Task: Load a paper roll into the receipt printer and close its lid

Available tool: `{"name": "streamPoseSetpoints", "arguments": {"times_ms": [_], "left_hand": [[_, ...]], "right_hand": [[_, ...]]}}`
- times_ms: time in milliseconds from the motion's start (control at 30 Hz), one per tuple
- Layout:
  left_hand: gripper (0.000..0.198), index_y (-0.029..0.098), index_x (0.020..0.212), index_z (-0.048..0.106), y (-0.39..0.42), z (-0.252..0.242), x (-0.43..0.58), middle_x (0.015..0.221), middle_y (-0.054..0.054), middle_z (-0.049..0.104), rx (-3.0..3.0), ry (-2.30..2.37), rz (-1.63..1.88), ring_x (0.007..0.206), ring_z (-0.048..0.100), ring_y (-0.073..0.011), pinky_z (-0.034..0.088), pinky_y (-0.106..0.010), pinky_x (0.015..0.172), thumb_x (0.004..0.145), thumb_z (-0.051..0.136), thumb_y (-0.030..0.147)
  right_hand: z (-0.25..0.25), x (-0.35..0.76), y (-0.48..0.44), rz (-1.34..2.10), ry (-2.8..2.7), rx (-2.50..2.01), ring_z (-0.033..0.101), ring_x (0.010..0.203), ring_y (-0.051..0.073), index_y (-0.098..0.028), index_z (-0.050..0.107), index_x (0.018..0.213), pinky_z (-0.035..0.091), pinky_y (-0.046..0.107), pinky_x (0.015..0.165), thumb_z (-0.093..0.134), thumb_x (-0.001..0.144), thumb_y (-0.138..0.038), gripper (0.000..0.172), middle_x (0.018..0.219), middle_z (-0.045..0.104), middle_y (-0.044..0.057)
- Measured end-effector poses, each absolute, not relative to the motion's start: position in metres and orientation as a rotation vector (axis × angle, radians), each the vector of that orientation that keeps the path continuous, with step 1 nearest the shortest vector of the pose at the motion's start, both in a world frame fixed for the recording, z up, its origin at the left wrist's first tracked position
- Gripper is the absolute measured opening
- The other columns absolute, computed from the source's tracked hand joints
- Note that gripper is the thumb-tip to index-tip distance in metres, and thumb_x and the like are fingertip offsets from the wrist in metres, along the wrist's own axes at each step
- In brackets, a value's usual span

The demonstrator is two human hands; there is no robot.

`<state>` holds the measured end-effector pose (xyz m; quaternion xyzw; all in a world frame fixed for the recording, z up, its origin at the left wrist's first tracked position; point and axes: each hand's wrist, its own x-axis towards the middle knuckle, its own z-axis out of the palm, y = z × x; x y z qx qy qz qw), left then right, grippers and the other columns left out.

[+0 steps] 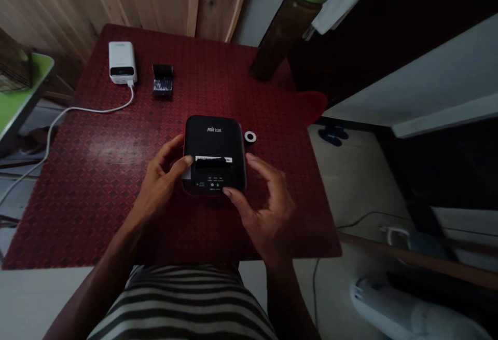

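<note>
A black square device (213, 143) with rounded corners, white lettering and small buttons near its front edge lies on the red patterned table (116, 189). My left hand (161, 176) grips its left side, thumb on the top face, fingers at the edge. At the right side, my right hand (266, 200) is spread apart, thumb at the device's front right corner, index finger near its right edge. Just right of the device sits a small roll (250, 137) with a white ring-shaped end. A dark ribbon-like piece (162, 80) lies farther back.
At the back left, a white power bank (122, 62) has a white cable (97, 110) running off the table's left side. A tall brown bottle with a green top (282, 31) stands at the back right. A green surface (37, 78) is at far left.
</note>
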<state>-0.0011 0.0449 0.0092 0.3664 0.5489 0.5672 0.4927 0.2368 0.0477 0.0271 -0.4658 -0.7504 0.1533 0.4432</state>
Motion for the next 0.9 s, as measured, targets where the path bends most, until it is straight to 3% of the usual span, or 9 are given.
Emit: {"name": "streamPoseSetpoints", "arguments": {"times_ms": [67,133,267,467,800,900], "left_hand": [[0.066,0.029,0.158,0.080,0.039,0.008,-0.005,0.166,-0.013,0.080,0.868,1.328,1.360,0.159,0.074,-0.0416,0.060,-0.062,0.135,0.099,0.094,0.056],[0.067,0.030,0.159,0.081,0.035,0.009,-0.009,0.165,-0.013,0.081,0.860,1.330,1.345,0.158,0.074,-0.0430,0.059,-0.064,0.135,0.097,0.095,0.052],[0.066,0.029,0.159,0.082,0.032,0.013,-0.013,0.161,-0.013,0.083,0.890,1.341,1.319,0.156,0.076,-0.0437,0.058,-0.069,0.136,0.096,0.095,0.045],[0.064,0.030,0.157,0.082,0.032,0.018,-0.013,0.160,-0.013,0.083,0.932,1.367,1.294,0.156,0.075,-0.0441,0.060,-0.068,0.136,0.097,0.095,0.048],[0.065,0.026,0.160,0.081,0.032,0.022,-0.005,0.167,-0.013,0.080,0.889,1.356,1.301,0.165,0.069,-0.0430,0.050,-0.066,0.144,0.098,0.090,0.040],[0.066,0.026,0.161,0.081,0.034,0.025,-0.002,0.167,-0.013,0.079,0.869,1.363,1.305,0.165,0.069,-0.0425,0.053,-0.064,0.142,0.097,0.089,0.039]], "right_hand": [[0.014,0.239,0.035,0.444,-1.783,-1.266,0.087,0.125,0.034,-0.029,0.066,0.164,0.077,0.053,0.100,0.092,0.107,-0.058,0.069,0.149,0.086,0.018],[0.002,0.237,0.024,0.486,-1.756,-1.341,0.088,0.119,0.034,-0.027,0.063,0.167,0.077,0.052,0.096,0.091,0.105,-0.064,0.078,0.148,0.086,0.019],[-0.008,0.230,0.017,0.503,-1.707,-1.354,0.087,0.133,0.036,-0.028,0.061,0.169,0.076,0.055,0.107,0.087,0.109,-0.054,0.070,0.149,0.086,0.019],[-0.008,0.228,0.020,0.574,-1.652,-1.313,0.088,0.132,0.036,-0.029,0.052,0.176,0.076,0.056,0.107,0.091,0.106,-0.046,0.081,0.150,0.085,0.020],[-0.009,0.228,0.019,0.628,-1.570,-1.363,0.088,0.131,0.035,-0.029,0.055,0.172,0.075,0.057,0.110,0.098,0.101,-0.052,0.086,0.146,0.087,0.017],[-0.008,0.230,0.019,0.677,-1.548,-1.365,0.088,0.130,0.035,-0.031,0.056,0.172,0.075,0.057,0.111,0.101,0.098,-0.052,0.089,0.147,0.087,0.015]]}}
